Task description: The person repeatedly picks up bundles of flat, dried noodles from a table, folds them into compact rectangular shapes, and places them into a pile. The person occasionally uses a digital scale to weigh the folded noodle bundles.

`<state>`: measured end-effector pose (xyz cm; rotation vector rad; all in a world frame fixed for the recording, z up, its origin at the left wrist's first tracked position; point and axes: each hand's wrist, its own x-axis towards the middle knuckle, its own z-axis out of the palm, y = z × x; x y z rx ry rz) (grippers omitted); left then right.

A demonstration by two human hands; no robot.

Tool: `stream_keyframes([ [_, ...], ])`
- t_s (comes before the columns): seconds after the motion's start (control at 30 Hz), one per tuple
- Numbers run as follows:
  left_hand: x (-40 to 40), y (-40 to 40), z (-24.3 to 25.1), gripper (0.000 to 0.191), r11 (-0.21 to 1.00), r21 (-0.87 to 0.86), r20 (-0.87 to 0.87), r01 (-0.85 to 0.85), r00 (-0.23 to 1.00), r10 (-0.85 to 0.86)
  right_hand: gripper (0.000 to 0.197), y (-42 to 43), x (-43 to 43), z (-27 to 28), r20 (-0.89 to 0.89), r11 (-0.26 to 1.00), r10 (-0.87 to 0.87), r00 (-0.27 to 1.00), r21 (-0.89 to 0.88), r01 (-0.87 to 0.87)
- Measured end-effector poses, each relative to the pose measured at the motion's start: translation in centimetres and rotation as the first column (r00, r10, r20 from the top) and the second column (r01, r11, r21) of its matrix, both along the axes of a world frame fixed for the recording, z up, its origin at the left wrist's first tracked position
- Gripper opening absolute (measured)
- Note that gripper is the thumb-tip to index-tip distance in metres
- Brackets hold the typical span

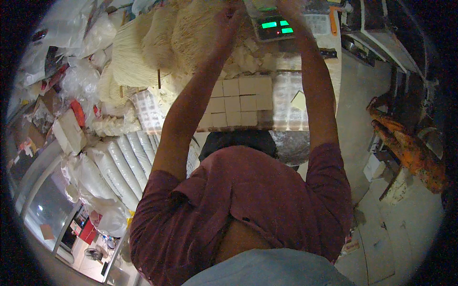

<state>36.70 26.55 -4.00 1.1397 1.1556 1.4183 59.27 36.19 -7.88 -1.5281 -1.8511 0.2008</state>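
My left hand (230,10) is blurred at the top edge, beside the heaped pale noodle-like strands (189,32). My right hand (290,9), also blurred, is above a digital scale (273,30) with lit green displays. Something pale lies on the scale's top, cut off by the picture's edge. What either hand holds cannot be made out. Nearer my body, rows of flat beige squares (232,102) lie on the table, and a single pale square (298,100) lies to their right.
Clear plastic bags (80,80) and a red object (77,113) lie to the left. Stacked white sacks (114,171) stand below them. An orange-handled tool (333,21) lies at the table's right side. An orange stained cloth (411,150) hangs farther right.
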Motion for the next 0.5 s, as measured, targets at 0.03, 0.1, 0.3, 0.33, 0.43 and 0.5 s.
stream_keyframes([
  [0.03, -0.4, -1.5, -0.3, 0.024, 0.999, -0.045, -0.007, 0.015, 1.0, -0.015, 0.021, -1.3, 0.7, 1.2, -0.097, 1.0, -0.017, 0.995, 0.014, 0.018],
  [0.1, -1.6, -4.1, -3.3, 0.023, 0.977, -0.204, -0.114, 0.056, 0.99, -0.081, 0.02, -4.0, 2.2, 2.5, -0.279, 0.999, -0.024, 0.96, 0.034, 0.035],
  [0.3, 0.1, -14.4, -3.0, 0.021, 0.797, -0.57, 0.031, 0.202, 0.974, -0.225, 0.02, -17.8, 7.3, 3.9, -0.613, 0.987, -0.163, 0.773, -0.116, 0.115],
  [0.33, 0.4, -15.7, -3.1, 0.021, 0.769, -0.583, 0.065, 0.263, 0.958, -0.279, 0.021, -20.4, 7.0, 5.1, -0.675, 0.978, -0.21, 0.707, -0.152, 0.145],
  [0.43, 0.7, -19.9, -4.5, 0.024, 0.718, -0.607, 0.098, 0.34, 0.929, -0.356, 0.027, -28.2, 11.4, -0.4, -0.606, 0.938, -0.345, 0.717, -0.197, 0.285],
  [0.5, 0.6, -21.9, -5.6, 0.022, 0.671, -0.636, 0.15, 0.38, 0.915, -0.375, 0.029, -33.3, 12.3, -1.6, -0.643, 0.904, -0.428, 0.635, -0.291, 0.314],
])
